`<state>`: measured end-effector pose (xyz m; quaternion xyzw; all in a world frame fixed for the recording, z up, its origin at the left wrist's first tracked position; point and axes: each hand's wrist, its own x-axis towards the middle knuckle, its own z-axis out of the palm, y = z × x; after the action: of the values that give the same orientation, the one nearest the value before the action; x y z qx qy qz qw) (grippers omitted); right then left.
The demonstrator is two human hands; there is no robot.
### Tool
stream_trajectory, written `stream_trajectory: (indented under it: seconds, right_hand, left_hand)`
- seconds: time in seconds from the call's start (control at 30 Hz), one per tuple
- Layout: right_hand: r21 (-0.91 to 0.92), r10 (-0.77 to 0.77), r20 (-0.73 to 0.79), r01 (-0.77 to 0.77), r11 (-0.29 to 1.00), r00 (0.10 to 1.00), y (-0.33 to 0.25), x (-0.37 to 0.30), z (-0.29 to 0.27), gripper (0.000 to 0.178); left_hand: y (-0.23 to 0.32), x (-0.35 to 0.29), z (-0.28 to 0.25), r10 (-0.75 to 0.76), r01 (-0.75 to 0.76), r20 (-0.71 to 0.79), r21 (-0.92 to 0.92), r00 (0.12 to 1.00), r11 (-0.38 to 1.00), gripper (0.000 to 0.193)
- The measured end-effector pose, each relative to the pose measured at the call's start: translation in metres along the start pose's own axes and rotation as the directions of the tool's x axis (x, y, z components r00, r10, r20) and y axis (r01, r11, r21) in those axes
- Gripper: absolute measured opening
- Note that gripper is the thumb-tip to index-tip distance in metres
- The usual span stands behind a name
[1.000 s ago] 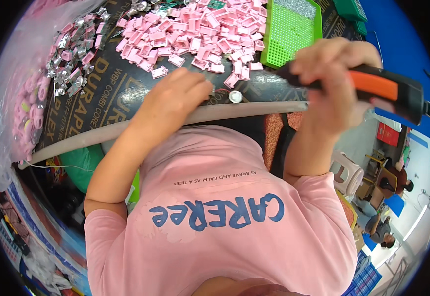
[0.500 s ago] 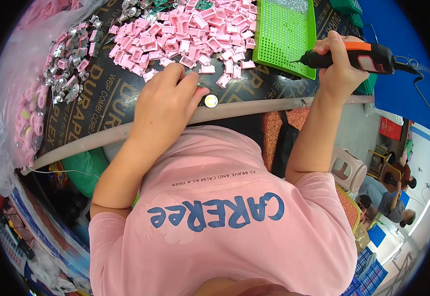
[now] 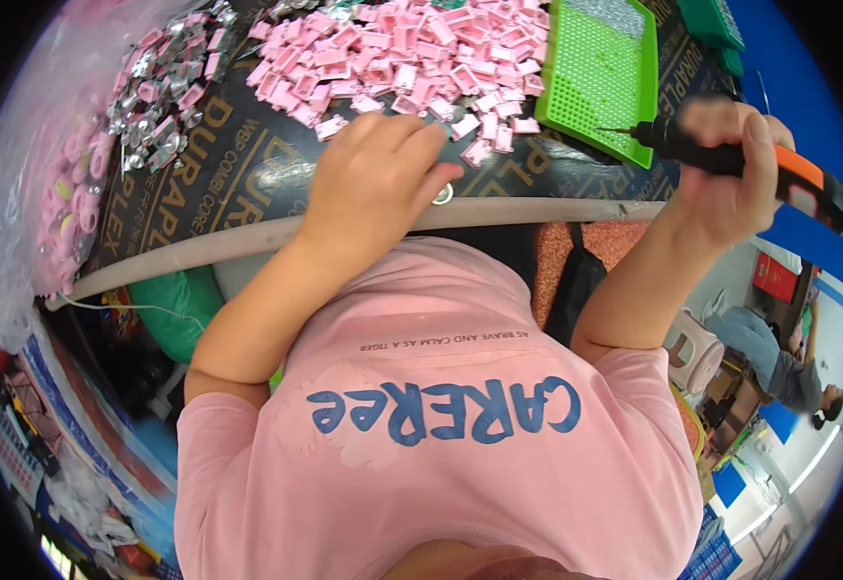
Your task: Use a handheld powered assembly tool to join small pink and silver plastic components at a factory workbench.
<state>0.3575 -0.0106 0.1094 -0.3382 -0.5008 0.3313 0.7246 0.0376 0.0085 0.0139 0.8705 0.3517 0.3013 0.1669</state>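
My right hand (image 3: 736, 174) is wrapped round a black and orange electric screwdriver (image 3: 808, 184). Its thin bit reaches left over a bright green tray (image 3: 646, 116), down by the small holes of a perforated plate (image 3: 591, 82). Near the table's front edge, my left hand (image 3: 368, 179) is closed with its fingers curled. A small round part with a silver rim (image 3: 443, 194) shows at its thumb; the rest of what it grips is hidden. Just beyond lies a large heap of small pink plastic housings (image 3: 392, 53).
Pink pieces with shiny metallic parts (image 3: 160, 97) are piled at the left, beside a clear plastic bag (image 3: 30, 222) and more pink parts (image 3: 73, 208). Green containers (image 3: 716, 24) stand at the far right. A person (image 3: 789, 358) is behind at the right.
The view has shifted, so the table things appear further right. The screwdriver has swung so its rear end is lower and its bit points into the tray. The left hand stays closed.
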Motion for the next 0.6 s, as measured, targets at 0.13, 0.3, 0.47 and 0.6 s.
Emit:
stream_trajectory:
  seconds: [0.13, 0.3, 0.47, 0.6]
  right_hand:
    - [0.206, 0.048, 0.117, -0.072, 0.976, 0.992, 0.026, -0.016, 0.052, 0.009]
    - [0.125, 0.055, 0.228, -0.085, 0.988, 0.972, 0.054, -0.032, 0.098, 0.017]
    - [0.132, 0.025, 0.292, -0.067, 0.989, 0.956, 0.07, -0.034, 0.109, 0.023]
    - [0.11, 0.049, 0.27, -0.081, 0.991, 0.961, 0.072, -0.036, 0.111, 0.024]
  left_hand:
    - [-0.01, 0.0, 0.005, -0.031, 0.033, 0.043, -0.037, 0.999, 0.999, 0.023]
    - [-0.02, -0.009, 0.0, 0.037, -0.035, 0.024, -0.072, 0.999, 0.997, 0.019]
    - [-0.017, -0.008, 0.001, 0.066, -0.064, 0.016, -0.076, 0.998, 0.995, 0.015]
    - [-0.023, -0.009, 0.008, 0.113, -0.114, -0.02, -0.079, 0.993, 0.99, 0.014]
